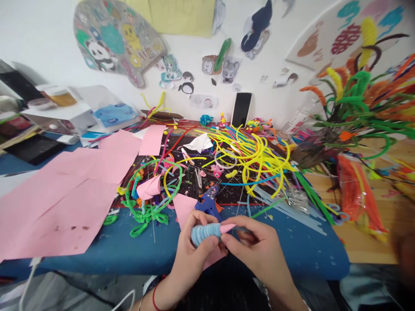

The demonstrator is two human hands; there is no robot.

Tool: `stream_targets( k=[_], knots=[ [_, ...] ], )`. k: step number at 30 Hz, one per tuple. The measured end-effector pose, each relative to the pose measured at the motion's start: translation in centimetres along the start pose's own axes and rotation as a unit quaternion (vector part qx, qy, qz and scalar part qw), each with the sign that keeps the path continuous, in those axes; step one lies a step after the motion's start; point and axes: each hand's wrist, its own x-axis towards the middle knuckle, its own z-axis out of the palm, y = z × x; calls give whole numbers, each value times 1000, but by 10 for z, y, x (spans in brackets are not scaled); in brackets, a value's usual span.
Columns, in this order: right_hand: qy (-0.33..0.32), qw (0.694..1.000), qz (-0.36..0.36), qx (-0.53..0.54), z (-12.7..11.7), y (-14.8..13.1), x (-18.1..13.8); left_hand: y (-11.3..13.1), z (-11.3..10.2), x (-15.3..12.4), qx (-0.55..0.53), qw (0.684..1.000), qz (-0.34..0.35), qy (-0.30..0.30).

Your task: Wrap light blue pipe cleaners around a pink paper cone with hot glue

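My left hand [189, 250] is closed around a pink paper cone wound with a light blue pipe cleaner [205, 232]. The pink tip [228, 227] of the cone pokes out to the right. There my right hand [257, 246] pinches at the tip, where the loose end of the blue pipe cleaner lies. Both hands are just above the near edge of the blue table [129, 250]. Right behind them lies a blue hot glue gun [209, 202].
Large pink paper sheets [61, 194] cover the left of the table. A green pipe-cleaner frame [147, 207] holds a pink paper cone. A tangle of yellow pipe cleaners [256, 155] lies mid-table. A phone [241, 109] leans on the wall. Orange and green pipe-cleaner plants [359, 103] stand at right.
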Motion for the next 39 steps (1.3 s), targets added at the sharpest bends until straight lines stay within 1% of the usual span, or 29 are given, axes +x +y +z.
stream_targets(
  k=[3,7,9,13,16,20,23,27,30,32,34,39],
  knots=[
    [-13,1000,8,1,2,0,-2,-3,1,0,-22,1000,-17,7],
    [-9,1000,21,2,8,7,-3,-9,1,3,-33,998,3,49],
    [-6,1000,26,5,10,10,-3,-10,1,5,-33,998,7,58],
    [-6,999,32,11,12,9,-4,-11,0,6,-68,997,3,34],
    [14,1000,-6,-7,15,3,-7,-11,-2,6,-105,995,1,1],
    [52,992,-106,-38,21,-1,-15,-10,-6,5,-133,991,-3,-32],
    [40,985,-158,-58,26,3,-23,-6,-5,2,-174,983,-42,-44],
    [-1,983,-169,-77,26,12,-34,-4,-1,0,-257,959,-114,-46],
    [6,976,-196,-93,23,18,-41,-7,1,-2,-270,951,-146,-32],
    [9,969,-223,-107,21,22,-43,-9,1,-3,-273,949,-153,-29],
    [12,966,-236,-109,18,26,-45,-12,2,-6,-271,951,-148,-32],
    [55,971,-214,-94,19,39,-51,-18,5,-13,-259,954,-140,-51]
  ],
)
